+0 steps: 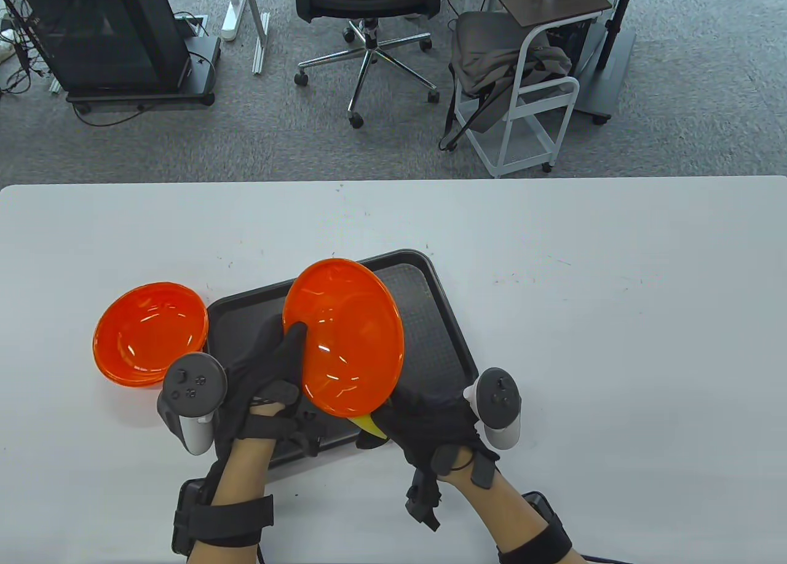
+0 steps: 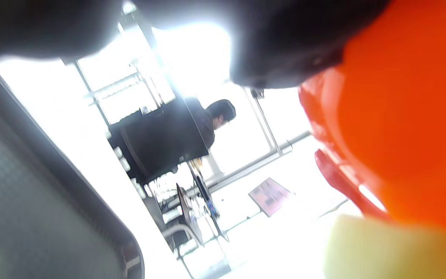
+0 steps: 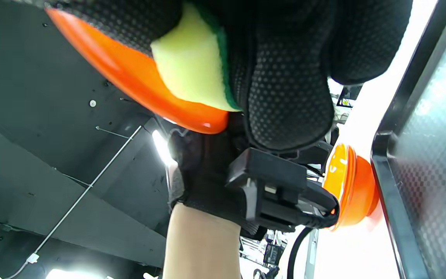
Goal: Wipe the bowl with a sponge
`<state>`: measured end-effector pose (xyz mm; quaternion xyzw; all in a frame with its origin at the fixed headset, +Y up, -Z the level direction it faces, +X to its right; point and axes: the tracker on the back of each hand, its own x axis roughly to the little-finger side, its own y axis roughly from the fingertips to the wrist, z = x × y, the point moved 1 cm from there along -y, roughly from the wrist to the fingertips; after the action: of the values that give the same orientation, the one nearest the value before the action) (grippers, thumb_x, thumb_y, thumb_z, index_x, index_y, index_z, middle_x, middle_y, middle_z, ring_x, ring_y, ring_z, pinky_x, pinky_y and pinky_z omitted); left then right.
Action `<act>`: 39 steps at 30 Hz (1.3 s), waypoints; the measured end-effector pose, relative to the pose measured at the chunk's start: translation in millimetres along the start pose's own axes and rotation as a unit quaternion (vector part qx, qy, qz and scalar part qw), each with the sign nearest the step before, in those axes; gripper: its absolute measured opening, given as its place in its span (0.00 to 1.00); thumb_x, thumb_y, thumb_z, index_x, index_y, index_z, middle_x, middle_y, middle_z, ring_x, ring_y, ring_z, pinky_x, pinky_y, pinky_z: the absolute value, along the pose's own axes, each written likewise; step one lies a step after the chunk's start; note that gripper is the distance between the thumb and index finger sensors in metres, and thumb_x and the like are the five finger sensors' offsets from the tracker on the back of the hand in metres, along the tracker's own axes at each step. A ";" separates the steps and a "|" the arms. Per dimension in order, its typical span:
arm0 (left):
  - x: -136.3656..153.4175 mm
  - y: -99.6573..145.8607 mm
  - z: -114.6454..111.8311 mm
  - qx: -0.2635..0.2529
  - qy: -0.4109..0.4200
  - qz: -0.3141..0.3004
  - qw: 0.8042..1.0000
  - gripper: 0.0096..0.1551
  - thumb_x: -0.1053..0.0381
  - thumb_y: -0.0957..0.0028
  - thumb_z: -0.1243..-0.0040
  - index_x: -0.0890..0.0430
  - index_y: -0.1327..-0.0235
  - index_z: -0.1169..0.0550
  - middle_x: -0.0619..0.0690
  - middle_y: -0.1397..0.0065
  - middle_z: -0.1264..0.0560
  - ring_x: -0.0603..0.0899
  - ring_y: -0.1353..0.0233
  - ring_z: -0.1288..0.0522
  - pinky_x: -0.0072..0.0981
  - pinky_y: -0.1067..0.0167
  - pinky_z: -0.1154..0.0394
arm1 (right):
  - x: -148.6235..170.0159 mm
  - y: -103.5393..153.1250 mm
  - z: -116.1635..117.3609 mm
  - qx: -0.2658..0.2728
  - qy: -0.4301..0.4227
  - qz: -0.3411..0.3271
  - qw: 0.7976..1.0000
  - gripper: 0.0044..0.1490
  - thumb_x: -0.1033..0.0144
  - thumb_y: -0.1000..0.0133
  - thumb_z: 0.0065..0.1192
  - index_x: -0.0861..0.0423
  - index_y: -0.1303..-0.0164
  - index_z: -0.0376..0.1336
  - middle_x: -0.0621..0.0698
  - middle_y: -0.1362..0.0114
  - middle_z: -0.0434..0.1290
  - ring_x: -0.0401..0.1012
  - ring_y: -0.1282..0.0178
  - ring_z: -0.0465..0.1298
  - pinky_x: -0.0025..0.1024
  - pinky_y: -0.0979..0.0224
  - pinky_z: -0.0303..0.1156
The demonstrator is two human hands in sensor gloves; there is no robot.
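Note:
My left hand [image 1: 280, 367] grips the rim of an orange bowl [image 1: 344, 333] and holds it tilted above the black tray [image 1: 439, 318], its inside facing up. The bowl's underside fills the right of the left wrist view [image 2: 401, 108]. My right hand [image 1: 430, 422] holds a yellow sponge with a green backing [image 3: 192, 69] against the bowl's lower outer side [image 3: 138, 81]. Only a yellow tip of the sponge [image 1: 369, 424] shows under the bowl in the table view; a pale blur of the sponge [image 2: 393, 252] shows in the left wrist view.
A stack of orange bowls [image 1: 149, 333] stands on the white table [image 1: 615, 342] left of the tray, also seen in the right wrist view [image 3: 349, 186]. Beyond the table's far edge are an office chair [image 1: 369, 10] and a white cart [image 1: 529, 96].

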<state>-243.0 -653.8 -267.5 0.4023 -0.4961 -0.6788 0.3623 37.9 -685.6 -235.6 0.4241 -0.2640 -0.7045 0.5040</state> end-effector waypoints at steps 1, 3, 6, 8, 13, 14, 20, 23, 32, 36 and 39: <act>1.9 -0.4 2.1 -0.008 -0.002 0.004 1.000 0.31 0.38 0.44 0.40 0.61 0.42 0.23 0.42 0.75 0.15 0.42 0.90 0.19 0.34 0.85 0.15 | -0.9 0.1 -1.5 0.003 0.001 -0.002 1.000 0.35 0.60 0.40 0.59 0.73 0.37 0.55 0.69 0.42 0.77 0.51 0.55 0.87 0.58 0.41 0.75; 6.4 -1.2 6.6 -0.018 -0.007 0.015 1.000 0.31 0.39 0.44 0.39 0.62 0.42 0.23 0.43 0.74 0.14 0.42 0.89 0.18 0.34 0.85 0.15 | -3.5 0.8 -6.1 0.016 0.003 -0.010 1.000 0.35 0.60 0.40 0.59 0.73 0.37 0.55 0.69 0.42 0.77 0.51 0.54 0.87 0.58 0.42 0.75; 9.7 -2.6 10.4 -0.016 -0.016 0.024 0.999 0.31 0.39 0.44 0.39 0.62 0.42 0.23 0.43 0.75 0.14 0.42 0.90 0.19 0.34 0.86 0.15 | -6.3 1.8 -12.2 0.032 0.012 -0.020 0.999 0.34 0.61 0.39 0.59 0.72 0.36 0.55 0.69 0.42 0.77 0.51 0.54 0.86 0.58 0.41 0.74; 9.8 -3.1 12.1 -0.013 -0.019 0.026 0.999 0.31 0.39 0.43 0.39 0.61 0.41 0.23 0.43 0.75 0.15 0.42 0.90 0.19 0.33 0.86 0.15 | -7.4 2.5 -15.1 0.043 0.022 -0.026 0.998 0.34 0.60 0.39 0.60 0.72 0.36 0.55 0.69 0.42 0.77 0.51 0.54 0.86 0.58 0.41 0.74; 11.5 -4.5 14.8 0.003 -0.037 0.035 0.999 0.31 0.39 0.43 0.38 0.61 0.39 0.23 0.43 0.76 0.15 0.42 0.91 0.20 0.33 0.86 0.15 | -10.6 6.5 -25.0 0.088 0.063 -0.049 0.993 0.34 0.60 0.39 0.60 0.69 0.34 0.55 0.69 0.39 0.76 0.52 0.52 0.85 0.59 0.40 0.73; 11.9 -4.7 14.3 0.008 -0.036 0.036 0.999 0.31 0.39 0.43 0.38 0.61 0.39 0.23 0.43 0.76 0.15 0.42 0.91 0.20 0.33 0.86 0.15 | -11.5 7.1 -26.3 0.096 0.068 -0.053 0.992 0.33 0.60 0.39 0.59 0.68 0.33 0.55 0.68 0.39 0.76 0.52 0.51 0.84 0.60 0.40 0.73; 7.0 -8.8 3.4 0.080 -0.033 0.006 0.996 0.31 0.39 0.44 0.37 0.60 0.39 0.22 0.43 0.78 0.15 0.42 0.92 0.21 0.33 0.88 0.16 | -19.9 13.4 -39.5 0.164 0.114 -0.081 0.977 0.32 0.61 0.38 0.58 0.63 0.29 0.54 0.68 0.34 0.73 0.54 0.47 0.82 0.61 0.39 0.71; 4.0 -9.2 -5.5 0.130 -0.025 0.001 0.991 0.32 0.39 0.44 0.37 0.60 0.38 0.22 0.43 0.78 0.15 0.42 0.92 0.21 0.34 0.88 0.16 | -21.0 15.1 -44.5 0.173 0.120 -0.086 0.974 0.32 0.61 0.38 0.57 0.58 0.27 0.53 0.65 0.29 0.71 0.57 0.39 0.77 0.63 0.36 0.68; -3.3 -6.6 -27.8 0.221 0.042 -0.019 0.974 0.31 0.38 0.44 0.38 0.62 0.44 0.21 0.42 0.78 0.15 0.42 0.93 0.21 0.33 0.88 0.16 | -15.9 13.0 -47.5 0.146 0.036 -0.078 0.985 0.31 0.61 0.38 0.55 0.53 0.25 0.52 0.61 0.26 0.69 0.59 0.32 0.73 0.66 0.33 0.64; -7.6 -4.1 -39.2 0.245 0.066 -0.035 0.967 0.31 0.37 0.44 0.38 0.61 0.44 0.21 0.42 0.78 0.15 0.42 0.92 0.21 0.33 0.88 0.16 | -11.0 11.1 -44.3 0.129 0.008 -0.066 0.989 0.32 0.61 0.38 0.55 0.54 0.25 0.52 0.62 0.26 0.69 0.58 0.33 0.74 0.66 0.33 0.65; -11.6 -1.3 -46.2 0.220 0.079 -0.052 0.971 0.30 0.37 0.44 0.38 0.61 0.44 0.21 0.41 0.78 0.15 0.42 0.92 0.20 0.33 0.88 0.16 | -7.3 10.2 -44.8 0.126 -0.020 -0.057 0.990 0.32 0.61 0.38 0.55 0.56 0.26 0.51 0.63 0.28 0.70 0.57 0.36 0.76 0.66 0.34 0.66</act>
<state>-196.6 -660.9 -275.1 0.5497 -0.5816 -0.5366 0.2676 82.5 -679.9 -247.5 0.4846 -0.3358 -0.7014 0.4005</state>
